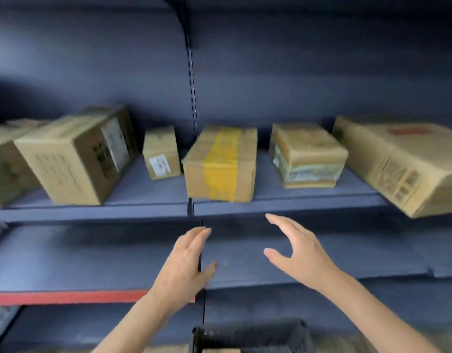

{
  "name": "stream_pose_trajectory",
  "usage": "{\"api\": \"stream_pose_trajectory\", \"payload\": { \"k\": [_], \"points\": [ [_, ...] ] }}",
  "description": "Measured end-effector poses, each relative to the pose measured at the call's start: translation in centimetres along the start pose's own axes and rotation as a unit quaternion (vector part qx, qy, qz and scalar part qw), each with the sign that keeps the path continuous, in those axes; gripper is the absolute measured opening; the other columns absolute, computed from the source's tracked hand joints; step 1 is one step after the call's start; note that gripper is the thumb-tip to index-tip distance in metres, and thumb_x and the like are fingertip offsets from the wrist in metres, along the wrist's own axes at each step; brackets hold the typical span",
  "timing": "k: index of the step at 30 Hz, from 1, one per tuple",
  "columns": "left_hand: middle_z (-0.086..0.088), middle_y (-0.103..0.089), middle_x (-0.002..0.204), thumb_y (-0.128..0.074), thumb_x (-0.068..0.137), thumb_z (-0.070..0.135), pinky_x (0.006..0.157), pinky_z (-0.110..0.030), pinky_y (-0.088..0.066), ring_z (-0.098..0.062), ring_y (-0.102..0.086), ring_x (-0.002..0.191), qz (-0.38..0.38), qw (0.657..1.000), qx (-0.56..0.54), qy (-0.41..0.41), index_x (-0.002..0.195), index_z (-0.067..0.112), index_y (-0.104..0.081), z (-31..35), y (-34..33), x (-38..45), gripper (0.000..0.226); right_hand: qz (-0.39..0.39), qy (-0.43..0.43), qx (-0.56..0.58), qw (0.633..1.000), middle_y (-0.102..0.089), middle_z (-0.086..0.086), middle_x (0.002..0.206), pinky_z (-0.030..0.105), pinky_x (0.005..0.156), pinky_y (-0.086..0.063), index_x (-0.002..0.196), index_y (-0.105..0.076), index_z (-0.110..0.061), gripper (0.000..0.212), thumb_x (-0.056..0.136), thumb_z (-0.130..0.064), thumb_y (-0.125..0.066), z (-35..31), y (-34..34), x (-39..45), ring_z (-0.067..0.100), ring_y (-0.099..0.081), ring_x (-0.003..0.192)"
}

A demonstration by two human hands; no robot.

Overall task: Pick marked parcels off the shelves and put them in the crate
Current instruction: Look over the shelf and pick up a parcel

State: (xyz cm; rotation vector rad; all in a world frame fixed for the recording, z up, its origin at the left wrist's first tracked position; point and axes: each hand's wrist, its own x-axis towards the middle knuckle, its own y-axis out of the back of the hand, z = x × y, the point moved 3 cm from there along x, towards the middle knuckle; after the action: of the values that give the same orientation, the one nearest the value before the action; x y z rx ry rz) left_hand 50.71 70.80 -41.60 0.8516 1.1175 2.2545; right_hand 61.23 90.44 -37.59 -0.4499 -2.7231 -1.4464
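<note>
- While both bare forearms reach up and forward from the bottom of the view, the left hand (pixel 185 261) and the right hand (pixel 300 253) hang in front of the bare lower shelf (pixel 92 256), palms turned toward each other, holding nothing.
- Fingers of both hands are straight to loosely bent and spread, thumbs apart from the fingers, with a gap between the two hands.
- Above them, on the upper shelf (pixel 296 203), stands the box with yellow tape (pixel 221 164), just higher than the fingertips and untouched.
- Left of it sit a small labelled box (pixel 161 152) and a larger tilted box (pixel 77 155); to its right, a flat box (pixel 306 155) and a big box (pixel 403 164) overhanging the edge.
- A dark crate (pixel 250 332) sits at the bottom edge, between the forearms.
</note>
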Motion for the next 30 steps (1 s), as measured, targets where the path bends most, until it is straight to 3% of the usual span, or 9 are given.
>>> {"api": "stream_pose_trajectory", "payload": {
  "k": [3,6,9,12,14,16,20,30],
  "points": [
    [0.007,-0.037,0.139,-0.057,0.087,0.035,0.102,-0.008,-0.018,-0.006,-0.031,0.127,0.031,0.999,0.019,-0.036,0.138,0.016,-0.039,2.5,4.4,1.6,0.058,0.023,0.053,-0.024,0.998,-0.029,-0.027,0.138,0.003,0.097,-0.017,0.142,-0.026,-0.034,0.063,0.087,-0.034,-0.057,-3.8,4.4,0.5,-0.015,-0.024,0.120],
    [0.011,-0.037,0.135,-0.046,0.085,0.046,0.097,-0.005,-0.018,-0.002,-0.030,0.122,0.066,0.994,0.032,-0.086,0.137,0.019,-0.040,4.9,8.6,3.0,0.059,0.047,0.114,-0.046,0.991,-0.023,-0.031,0.132,-0.010,0.090,-0.010,0.142,-0.026,-0.035,0.062,0.088,-0.033,-0.056,-7.5,8.3,1.0,-0.019,-0.017,0.118],
    [0.013,-0.038,0.132,-0.049,0.086,0.045,0.095,-0.005,-0.020,0.000,-0.032,0.122,0.103,0.987,0.041,-0.118,0.135,0.021,-0.042,7.1,12.6,4.4,0.056,0.093,0.164,-0.067,0.980,-0.030,-0.027,0.129,-0.006,0.099,-0.013,0.138,-0.034,-0.032,0.059,0.086,-0.028,-0.061,-10.8,12.2,1.7,-0.019,-0.020,0.118],
    [0.011,-0.043,0.128,-0.034,0.077,0.056,0.097,-0.010,-0.024,0.003,-0.033,0.115,0.138,0.979,0.049,-0.142,0.133,0.019,-0.046,9.3,17.0,5.8,0.068,0.150,0.199,-0.092,0.964,-0.039,-0.022,0.128,-0.007,0.095,-0.013,0.136,-0.041,-0.027,0.058,0.083,-0.026,-0.065,-13.6,16.3,2.3,-0.016,-0.026,0.116],
    [0.009,-0.047,0.124,-0.037,0.078,0.053,0.098,-0.015,-0.029,-0.002,-0.038,0.114,0.169,0.970,0.061,-0.162,0.130,0.016,-0.049,10.6,19.9,7.0,0.065,0.173,0.213,-0.106,0.956,-0.040,-0.021,0.127,-0.004,0.095,-0.017,0.135,-0.043,-0.027,0.057,0.083,-0.026,-0.065,-15.3,18.7,2.5,-0.010,-0.031,0.118],
    [0.009,-0.050,0.119,-0.043,0.079,0.049,0.096,-0.011,-0.028,-0.005,-0.042,0.111,0.206,0.959,0.070,-0.178,0.127,0.014,-0.052,12.1,23.1,8.2,0.060,0.203,0.229,-0.114,0.945,-0.042,-0.020,0.127,0.001,0.095,-0.021,0.134,-0.044,-0.026,0.055,0.083,-0.025,-0.064,-16.9,21.3,2.9,-0.006,-0.035,0.119],
    [-0.001,-0.056,0.117,-0.054,0.080,0.037,0.093,-0.010,-0.025,-0.014,-0.048,0.108,0.249,0.942,0.090,-0.208,0.125,0.010,-0.054,14.5,28.0,10.1,0.052,0.261,0.231,-0.117,0.930,-0.047,-0.014,0.128,0.014,0.097,-0.029,0.133,-0.046,-0.024,0.051,0.084,-0.023,-0.063,-19.5,25.4,3.7,-0.006,-0.037,0.113],
    [0.003,-0.052,0.121,-0.057,0.084,0.028,0.092,-0.017,-0.027,-0.015,-0.046,0.113,0.282,0.927,0.067,-0.239,0.131,0.014,-0.049,17.0,30.3,14.1,0.049,0.300,0.168,-0.132,0.930,-0.044,-0.008,0.139,0.015,0.091,-0.027,0.135,-0.043,-0.022,0.050,0.087,-0.020,-0.060,-17.9,29.0,6.3,-0.002,-0.036,0.111]
  ]
}}
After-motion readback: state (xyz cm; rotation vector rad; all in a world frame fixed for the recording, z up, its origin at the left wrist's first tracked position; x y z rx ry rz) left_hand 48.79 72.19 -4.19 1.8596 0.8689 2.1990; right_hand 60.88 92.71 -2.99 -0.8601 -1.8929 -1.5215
